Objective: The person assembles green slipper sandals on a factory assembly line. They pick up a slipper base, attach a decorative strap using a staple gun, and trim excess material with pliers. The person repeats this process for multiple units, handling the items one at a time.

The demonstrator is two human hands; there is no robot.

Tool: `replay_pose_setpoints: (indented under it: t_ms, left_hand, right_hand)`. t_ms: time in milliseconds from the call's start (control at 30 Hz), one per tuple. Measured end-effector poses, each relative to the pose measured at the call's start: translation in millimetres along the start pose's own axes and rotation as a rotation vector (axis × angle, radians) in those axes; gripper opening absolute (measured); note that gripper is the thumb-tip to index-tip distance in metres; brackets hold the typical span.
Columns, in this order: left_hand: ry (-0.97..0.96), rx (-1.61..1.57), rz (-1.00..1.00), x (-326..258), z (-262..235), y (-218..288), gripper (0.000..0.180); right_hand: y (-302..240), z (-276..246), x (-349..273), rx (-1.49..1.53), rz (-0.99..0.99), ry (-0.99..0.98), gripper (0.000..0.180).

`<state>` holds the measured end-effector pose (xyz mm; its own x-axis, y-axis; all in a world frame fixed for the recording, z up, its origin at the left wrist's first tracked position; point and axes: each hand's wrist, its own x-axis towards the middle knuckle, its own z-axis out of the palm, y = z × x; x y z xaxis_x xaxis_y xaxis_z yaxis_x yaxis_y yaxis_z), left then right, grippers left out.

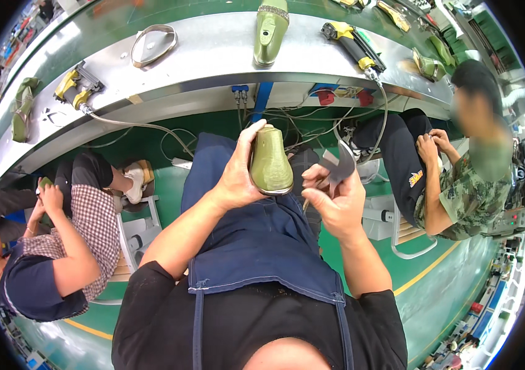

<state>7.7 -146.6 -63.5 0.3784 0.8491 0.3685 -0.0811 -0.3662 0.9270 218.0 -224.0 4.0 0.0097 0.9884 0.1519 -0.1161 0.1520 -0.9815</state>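
Note:
My left hand [235, 177] is wrapped round a green shoe last [269, 161], gripping it from its left side above my lap. The last is held with its rounded end toward me. In my right hand [341, 208], a little to the right and apart from the last, is a dark grey curved strip [340, 165] of thin, flexible material, pinched between thumb and fingers. Part of the strip is hidden by my fingers. A blue apron [262, 246] covers my lap beneath both hands.
On the metal bench [213, 52] ahead stand another green last [270, 36], a looped strip [153, 45] and two yellow-black air guns [79, 86] [354, 46] with hoses. Cables [293, 120] hang below. Co-workers sit at left [46, 259] and right [478, 166].

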Motion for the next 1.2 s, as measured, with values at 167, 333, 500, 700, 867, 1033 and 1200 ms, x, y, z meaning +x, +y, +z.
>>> replay_pose_setpoints:
  t_ms: [167,333,500,700,867,1033,1200]
  left_hand:
    - [0.004,0.121,0.3,17.3,-10.1,10.9,0.118]
    - [-0.041,0.257,0.407,27.4,-18.9,22.2,0.122]
    - [-0.075,0.264,0.432,29.4,-20.8,24.9,0.12]
    - [-0.082,0.235,0.433,29.1,-21.9,21.5,0.119]
    - [-0.058,0.276,0.467,35.3,-32.3,27.0,0.118]
    - [0.027,0.426,0.63,79.1,-71.4,37.4,0.111]
    - [0.215,0.617,0.757,166.4,-127.7,36.9,0.114]
  right_hand:
    - [-0.4,11.8,-5.1,-0.297,-0.456,-0.097,0.057]
    - [-6.4,14.3,2.4,-0.493,-0.721,-0.168,0.054]
    - [-8.7,13.6,4.4,-0.506,-0.724,-0.186,0.05]
    - [-6.0,15.1,8.2,-0.507,-0.718,-0.23,0.05]
    - [-10.0,21.7,16.0,-0.439,-0.718,-0.21,0.047]
    - [0.9,18.7,11.6,-0.15,-0.426,-0.067,0.034]
    - [11.1,-1.4,41.2,-0.166,-0.27,0.033,0.03]
